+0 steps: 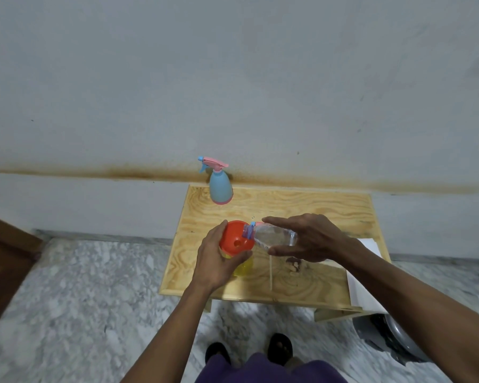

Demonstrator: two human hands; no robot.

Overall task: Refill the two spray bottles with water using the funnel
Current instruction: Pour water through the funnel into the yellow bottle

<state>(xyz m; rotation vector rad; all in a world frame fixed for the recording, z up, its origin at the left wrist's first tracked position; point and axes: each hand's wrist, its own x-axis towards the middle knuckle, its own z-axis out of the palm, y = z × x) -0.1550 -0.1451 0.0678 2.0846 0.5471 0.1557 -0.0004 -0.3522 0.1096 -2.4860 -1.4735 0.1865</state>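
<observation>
Orange funnel (236, 239) sits in the neck of a yellow spray bottle (244, 265) near the front-left part of the plywood table (302, 205). The left hand (216, 258) is wrapped around funnel and bottle. The right hand (313, 239) clasps a clear water bottle (274, 235), tipped with its mouth over the funnel. A blue spray bottle (220, 186) stands upright at the back-left edge.
</observation>
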